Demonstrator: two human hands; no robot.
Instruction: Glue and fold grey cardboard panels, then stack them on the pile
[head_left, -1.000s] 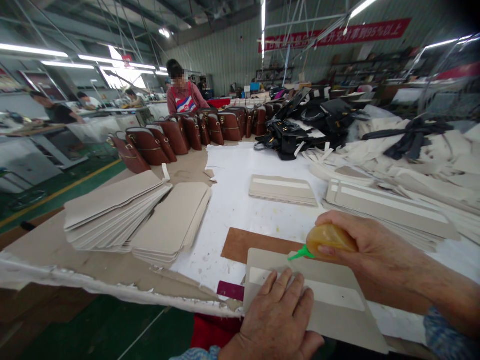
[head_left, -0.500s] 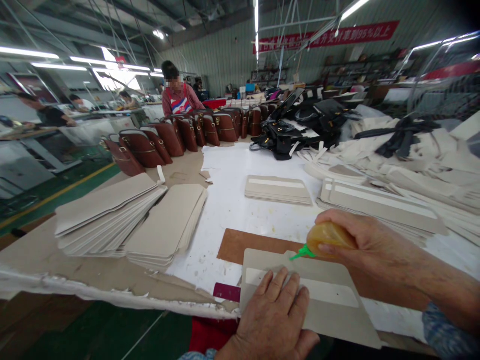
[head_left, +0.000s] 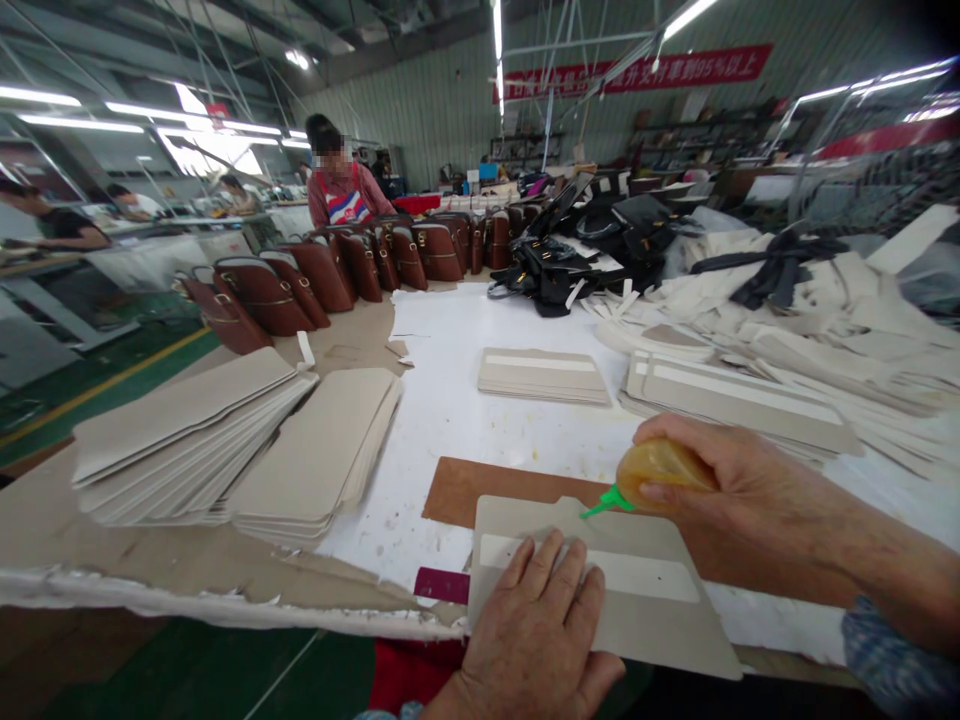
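My left hand (head_left: pixel 544 625) lies flat on a beige panel (head_left: pixel 652 625) with a pale strip (head_left: pixel 645 573) along it, fingers stretched out. The panel rests partly on a brown leather piece (head_left: pixel 465 490) and reaches over the table's front edge. In my right hand (head_left: pixel 750 485) is a squeeze bottle (head_left: pixel 664 473) of amber liquid, tilted to the left. Its green nozzle (head_left: pixel 609 500) points down at the panel's far edge, close to a small tab; whether the tip touches, I cannot tell. A small maroon piece (head_left: pixel 442 584) lies left of the panel.
Beige panels (head_left: pixel 315 450) are stacked and fanned out at the left. Two more stacks, a short one (head_left: pixel 544 377) and a longer one (head_left: pixel 742 400), lie beyond my hands. Brown bags (head_left: pixel 300 270), black bags (head_left: pixel 555 265) and pale scraps (head_left: pixel 810 320) line the back. A co-worker (head_left: pixel 345 185) stands behind the bags.
The whole view has shifted slightly, so most things appear further left. The bottle's nozzle has moved a little to the right along the panel's far edge. Both hands keep their hold.
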